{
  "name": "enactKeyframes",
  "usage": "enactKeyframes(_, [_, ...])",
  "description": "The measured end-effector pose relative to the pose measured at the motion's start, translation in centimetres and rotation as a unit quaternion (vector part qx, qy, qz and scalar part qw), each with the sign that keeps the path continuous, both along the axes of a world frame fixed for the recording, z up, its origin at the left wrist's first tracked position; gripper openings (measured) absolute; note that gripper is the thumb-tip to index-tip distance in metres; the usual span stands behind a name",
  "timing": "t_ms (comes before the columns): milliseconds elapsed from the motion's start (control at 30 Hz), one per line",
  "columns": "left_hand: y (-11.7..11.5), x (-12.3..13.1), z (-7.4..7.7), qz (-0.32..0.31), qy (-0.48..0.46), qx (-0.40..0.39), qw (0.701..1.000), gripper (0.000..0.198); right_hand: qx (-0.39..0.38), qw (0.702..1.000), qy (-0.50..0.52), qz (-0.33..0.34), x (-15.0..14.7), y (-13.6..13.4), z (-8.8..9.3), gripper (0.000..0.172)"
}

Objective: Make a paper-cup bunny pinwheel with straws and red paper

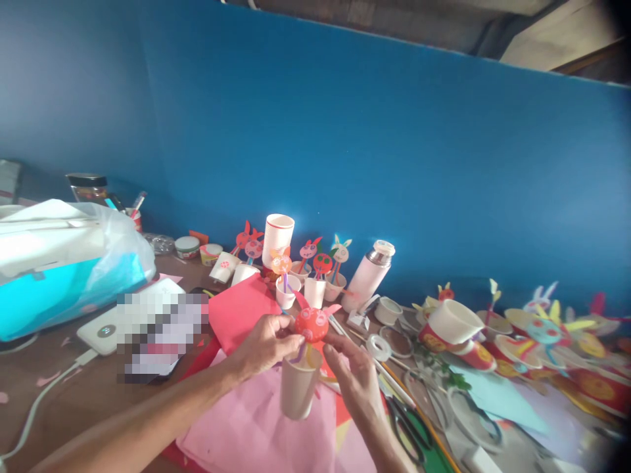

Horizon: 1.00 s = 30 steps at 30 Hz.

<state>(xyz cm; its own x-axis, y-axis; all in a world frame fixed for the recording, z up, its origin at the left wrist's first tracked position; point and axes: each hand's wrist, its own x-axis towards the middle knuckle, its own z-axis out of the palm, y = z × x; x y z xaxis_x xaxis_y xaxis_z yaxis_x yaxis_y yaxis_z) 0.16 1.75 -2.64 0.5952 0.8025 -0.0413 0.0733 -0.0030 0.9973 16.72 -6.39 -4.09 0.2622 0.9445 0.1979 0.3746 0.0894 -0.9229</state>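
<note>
Red, round, long-eared paper face (312,325) tops a white paper cup (300,391) above pink paper (256,420). The left hand (269,345) pinches its edge; the right hand (355,369), half-curled, is close beside, its grip unclear.

The left forearm (167,407) slants up from the lower left, the left hand (266,343) bringing thumb (292,345) and forefinger (280,322) close together; the right hand (355,369) faces it, fingers (346,344) bent inward, bare wrist (373,417) below
</note>
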Motion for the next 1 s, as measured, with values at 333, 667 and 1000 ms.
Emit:
enactKeyframes(333, [0.5, -0.1, -0.3, 0.036, -0.031, -0.005, 0.999, 0.031, 0.137, 0.969, -0.201, -0.038, -0.2, -0.7, 0.1, 0.012])
enactKeyframes(667, [0.1, -0.2, 0.0, 0.041, -0.032, -0.003, 0.999, 0.026, 0.194, 0.906, -0.375, -0.008, -1.7, -1.1, 0.6, 0.013])
enactKeyframes(1000, [-0.1, -0.2, 0.7, 0.023, -0.008, 0.042, 0.999, 0.027, 0.171, 0.918, -0.358, 0.011, -2.0, -1.2, 0.1, 0.006])
